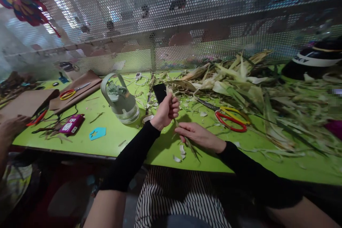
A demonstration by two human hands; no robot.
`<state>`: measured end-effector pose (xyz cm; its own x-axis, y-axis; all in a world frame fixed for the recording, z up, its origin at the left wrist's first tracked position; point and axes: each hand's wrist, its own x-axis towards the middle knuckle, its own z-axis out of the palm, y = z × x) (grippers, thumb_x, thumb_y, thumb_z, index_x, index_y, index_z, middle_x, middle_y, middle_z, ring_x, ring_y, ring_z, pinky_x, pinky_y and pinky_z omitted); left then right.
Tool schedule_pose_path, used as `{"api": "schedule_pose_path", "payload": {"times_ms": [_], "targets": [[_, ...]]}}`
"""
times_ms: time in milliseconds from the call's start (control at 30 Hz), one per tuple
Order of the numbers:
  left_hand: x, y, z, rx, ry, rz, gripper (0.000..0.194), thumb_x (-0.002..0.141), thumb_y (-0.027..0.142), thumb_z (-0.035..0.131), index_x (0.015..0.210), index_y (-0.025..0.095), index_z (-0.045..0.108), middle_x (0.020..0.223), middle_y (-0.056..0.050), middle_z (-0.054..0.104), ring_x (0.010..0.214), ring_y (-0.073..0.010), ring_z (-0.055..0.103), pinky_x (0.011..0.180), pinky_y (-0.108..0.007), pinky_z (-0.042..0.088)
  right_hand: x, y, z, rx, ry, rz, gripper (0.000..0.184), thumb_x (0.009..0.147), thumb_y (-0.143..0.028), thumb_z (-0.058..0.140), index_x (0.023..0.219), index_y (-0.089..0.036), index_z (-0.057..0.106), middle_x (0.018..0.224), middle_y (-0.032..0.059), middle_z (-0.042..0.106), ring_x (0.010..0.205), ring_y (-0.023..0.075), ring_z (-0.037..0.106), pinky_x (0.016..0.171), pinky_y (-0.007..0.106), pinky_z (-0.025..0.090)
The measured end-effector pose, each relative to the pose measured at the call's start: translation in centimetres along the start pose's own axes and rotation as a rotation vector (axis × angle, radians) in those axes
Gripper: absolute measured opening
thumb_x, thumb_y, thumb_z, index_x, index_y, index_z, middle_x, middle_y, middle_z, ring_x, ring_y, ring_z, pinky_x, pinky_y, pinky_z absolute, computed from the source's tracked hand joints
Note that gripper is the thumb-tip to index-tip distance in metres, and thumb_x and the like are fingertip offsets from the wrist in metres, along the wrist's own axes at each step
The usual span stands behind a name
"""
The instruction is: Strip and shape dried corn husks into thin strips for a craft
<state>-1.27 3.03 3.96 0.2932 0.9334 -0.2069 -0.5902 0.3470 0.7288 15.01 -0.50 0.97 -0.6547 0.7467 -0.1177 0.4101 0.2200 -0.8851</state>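
Observation:
Above the green table, my left hand (pixel 169 109) is closed round the upper part of a corn husk strand (pixel 190 145). A pale husk end pokes out over my thumb. Lower down and to the right, my right hand (pixel 199 135) pinches the same strand, whose thin, frayed tail hangs down past my fingers. Small husk scraps (pixel 182 150) lie on the table just below. Beyond my left hand is a flat black object (pixel 159 92), partly covered. Scissors with red and yellow handles (pixel 232 117) rest to the right of my hands.
A large heap of corn husks (pixel 240 78) spreads over the table's right side. A clear bottle with a green lid (pixel 120 101) stands left of my hands. Farther left are a purple box (pixel 71 124), a blue tag (pixel 97 133) and another person's hand (pixel 16 126). A perforated metal screen (pixel 133 17) rises behind.

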Motion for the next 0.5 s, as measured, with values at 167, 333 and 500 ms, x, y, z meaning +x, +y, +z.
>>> {"api": "schedule_pose_path", "payload": {"times_ms": [167,333,500], "targets": [[-0.6,0.4,0.1,0.082,0.023,0.12,0.053,0.091,0.061,0.057,0.069,0.021,0.029,0.059,0.01,0.018,0.043,-0.003,0.01,0.037,-0.013,0.009,-2.0,0.1,-6.3,-0.462,0.293,0.111,0.028,0.094,-0.045,0.053,0.1,-0.021,0.067,0.102,0.0116,0.07,0.087,0.0259,0.063,0.075,0.038,0.047],[-0.7,-0.7,0.3,0.227,-0.079,0.099,0.053,0.091,0.061,0.056,0.068,0.021,0.032,0.061,0.01,0.02,0.045,-0.0032,0.01,0.038,-0.013,0.009,-4.3,1.2,-12.0,-0.954,0.271,0.506,0.014,0.087,-0.012,0.052,0.095,-0.01,0.062,0.097,0.0244,0.066,0.079,0.0278,0.061,0.07,0.037,0.039],[-0.5,-1.7,0.5,0.336,-0.085,0.086,0.05,0.095,0.056,0.053,0.068,0.02,0.032,0.06,0.009,0.021,0.045,-0.0025,0.011,0.041,-0.014,0.008,-4.7,1.9,-11.9,-0.982,0.249,0.494,0.013,0.082,-0.011,0.053,0.094,-0.012,0.059,0.1,0.0253,0.065,0.08,0.0272,0.06,0.07,0.036,0.036]]}}
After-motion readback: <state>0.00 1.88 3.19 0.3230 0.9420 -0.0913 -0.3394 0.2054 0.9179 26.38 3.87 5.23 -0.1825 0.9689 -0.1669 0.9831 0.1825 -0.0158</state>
